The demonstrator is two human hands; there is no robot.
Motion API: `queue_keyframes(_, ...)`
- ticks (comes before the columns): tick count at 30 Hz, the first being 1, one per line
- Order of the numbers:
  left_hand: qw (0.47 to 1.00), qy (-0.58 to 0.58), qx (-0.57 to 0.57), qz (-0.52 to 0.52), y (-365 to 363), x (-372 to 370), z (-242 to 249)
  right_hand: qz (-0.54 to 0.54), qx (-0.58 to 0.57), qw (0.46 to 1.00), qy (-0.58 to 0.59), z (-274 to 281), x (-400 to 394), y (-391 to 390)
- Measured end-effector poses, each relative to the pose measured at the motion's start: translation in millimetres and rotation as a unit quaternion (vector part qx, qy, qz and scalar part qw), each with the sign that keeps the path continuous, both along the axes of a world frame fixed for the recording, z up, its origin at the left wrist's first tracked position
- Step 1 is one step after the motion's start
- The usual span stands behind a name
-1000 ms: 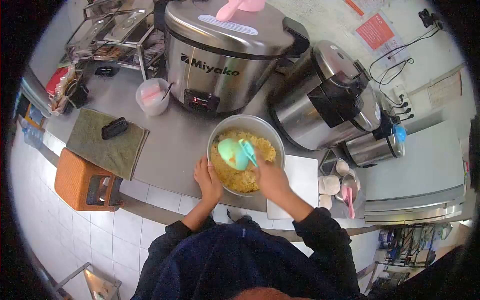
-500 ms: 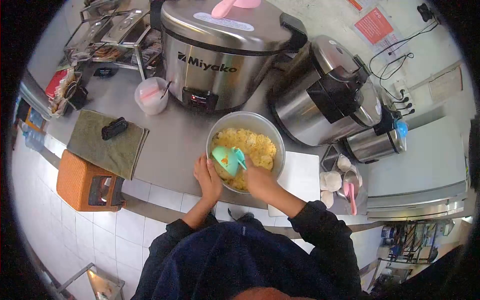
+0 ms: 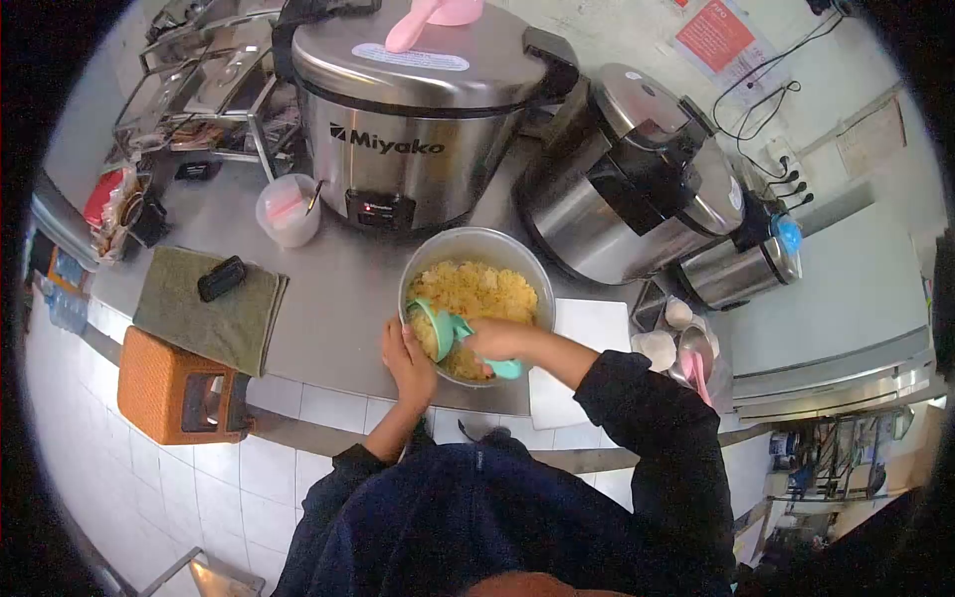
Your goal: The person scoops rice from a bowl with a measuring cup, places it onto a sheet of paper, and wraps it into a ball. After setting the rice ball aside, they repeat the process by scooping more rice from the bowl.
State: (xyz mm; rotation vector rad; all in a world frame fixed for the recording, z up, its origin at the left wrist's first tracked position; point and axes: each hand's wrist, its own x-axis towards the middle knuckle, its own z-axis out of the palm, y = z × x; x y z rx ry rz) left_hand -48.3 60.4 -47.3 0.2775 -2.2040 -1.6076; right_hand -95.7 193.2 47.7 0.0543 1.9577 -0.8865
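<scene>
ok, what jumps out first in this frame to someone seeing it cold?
The big steel Miyako rice cooker at the back of the counter, a pink paddle on its lid. In front, a metal bowl of yellow rice: the right hand holds a teal scoop in it, the left hand grips the rim.

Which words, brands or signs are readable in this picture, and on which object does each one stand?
"Miyako": on the front of the large steel rice cooker.
White label on the cooker lid: too blurred to read.
Orange paper on the wall: print too small to read.
Nothing else legible.
</scene>
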Motion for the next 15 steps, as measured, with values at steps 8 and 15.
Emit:
queue_keyframes(8,0.999,0.020,-0.007,-0.024,-13.3,-1.1,-13.3,-0.218,-0.225,0.934,-0.169,-37.2,2.1,52.6)
queue_keyframes(15,0.989,0.080,0.126,-0.017,-38.4,2.0,37.3,-0.311,-0.391,0.860,-0.103,-6.5,44.1,77.2)
